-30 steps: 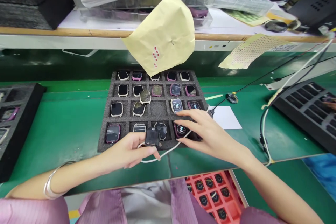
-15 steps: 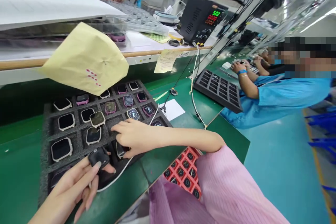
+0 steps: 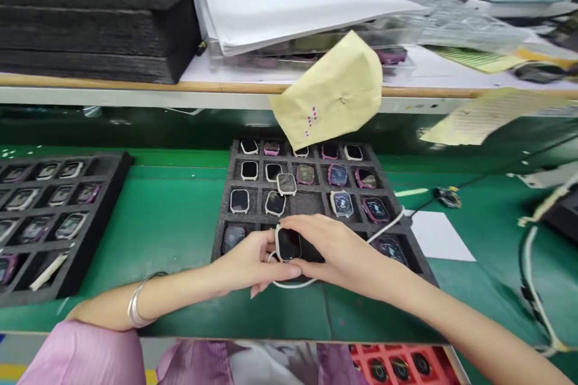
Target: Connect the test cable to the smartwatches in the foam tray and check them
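A smartwatch [image 3: 288, 244] with a pale case, a dark screen and no strap is held above the near side of a black foam tray [image 3: 308, 203]. My right hand [image 3: 345, 252] pinches it, fingers at its top edge and thumb at the bottom. From the left, my left hand [image 3: 246, 260] closes about its side and lower edge, with fingers partly behind it. Whether the black block is still in that hand is hidden. A white cable [image 3: 293, 284] loops just below both hands. Several pale and purple watches lie in the tray's compartments; one pale watch [image 3: 286, 184] rests across a divider.
Another foam tray [image 3: 102, 192] of watches is at left. Black foam trays [image 3: 90, 24] stand stacked on the shelf, near papers [image 3: 307, 9]. A yellow sheet [image 3: 334, 90] hangs over the tray's far edge. Below the bench edge is a red tray [image 3: 409, 352]. Someone works across the shelf.
My view has swung left. My right hand has lifted a pale smartwatch from the tray area and brought it to my left hand. The black block my left hand held is out of sight.
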A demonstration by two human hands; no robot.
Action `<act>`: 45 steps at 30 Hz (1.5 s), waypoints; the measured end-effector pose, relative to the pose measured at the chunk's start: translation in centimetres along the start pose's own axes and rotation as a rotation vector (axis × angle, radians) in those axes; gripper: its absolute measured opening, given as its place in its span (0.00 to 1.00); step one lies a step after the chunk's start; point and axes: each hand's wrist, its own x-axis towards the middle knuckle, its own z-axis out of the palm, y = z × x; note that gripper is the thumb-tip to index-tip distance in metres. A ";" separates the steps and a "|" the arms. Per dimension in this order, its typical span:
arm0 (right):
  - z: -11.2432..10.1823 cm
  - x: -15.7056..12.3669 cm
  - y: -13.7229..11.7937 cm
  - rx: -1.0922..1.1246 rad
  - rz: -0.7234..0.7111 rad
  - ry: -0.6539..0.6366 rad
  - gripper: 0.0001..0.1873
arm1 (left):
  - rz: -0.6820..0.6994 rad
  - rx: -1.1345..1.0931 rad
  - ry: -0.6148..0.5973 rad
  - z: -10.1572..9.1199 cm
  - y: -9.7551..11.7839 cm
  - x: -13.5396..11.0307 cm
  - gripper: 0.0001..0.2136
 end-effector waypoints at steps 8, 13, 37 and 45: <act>0.3 0.2 -0.5 -0.120 -0.061 0.032 0.21 | 0.077 -0.033 0.108 0.3 -0.6 -0.1 0.16; 2.0 -0.6 -0.3 -0.085 -0.053 0.139 0.21 | 0.105 -0.091 0.142 0.5 -1.0 -0.3 0.14; 2.6 -0.8 0.1 0.017 -0.099 0.194 0.21 | 0.081 -0.050 0.032 0.1 -1.3 -0.4 0.13; 3.0 -0.9 -0.2 -0.004 -0.135 0.259 0.20 | 0.088 -0.008 0.042 0.3 -1.6 -0.5 0.14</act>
